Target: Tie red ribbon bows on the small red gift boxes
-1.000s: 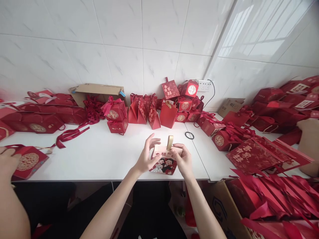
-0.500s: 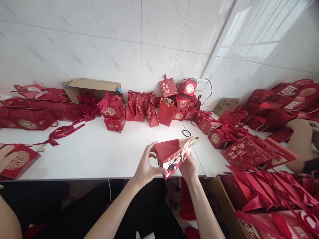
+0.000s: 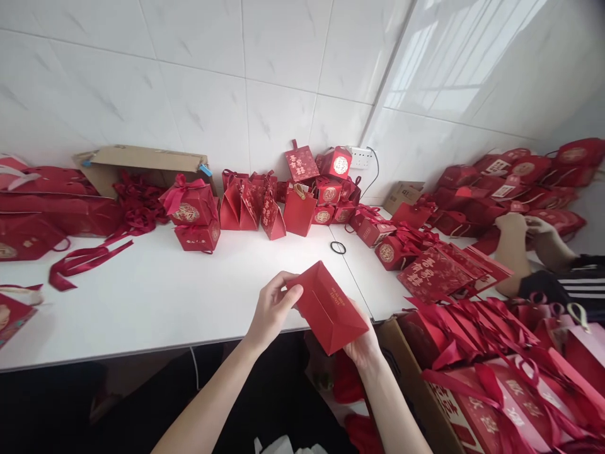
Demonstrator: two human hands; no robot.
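Both forearms rise from the lower edge of the view and slant inward, so that the hands meet at a red paper box (image 3: 331, 309). The box is held up, tilted, over the front edge of the white surface (image 3: 189, 296), with a plain red panel bearing small gold print turned toward the camera. The left hand (image 3: 275, 312) grips the box's upper left corner, its thumb laid flat on the panel and its fingers bent round behind, the wrist nearly in line with the forearm. The right hand (image 3: 365, 343) holds the lower right side from behind and beneath, knuckles turned outward; its fingers are mostly hidden by the box, though they seem to be curled against it.

Beyond the hands, a black ring (image 3: 338, 248) lies near a seam in the surface (the dark line runs down toward the right hand). Farther back, toward the wall, stand red gift bags (image 3: 273, 217), with stacked red boxes (image 3: 191, 211) to their left. A loose red ribbon (image 3: 89, 261) lies at the left. At the far right, a co-worker's hands (image 3: 513, 226) are close together beside a heap of red packages (image 3: 508, 180).
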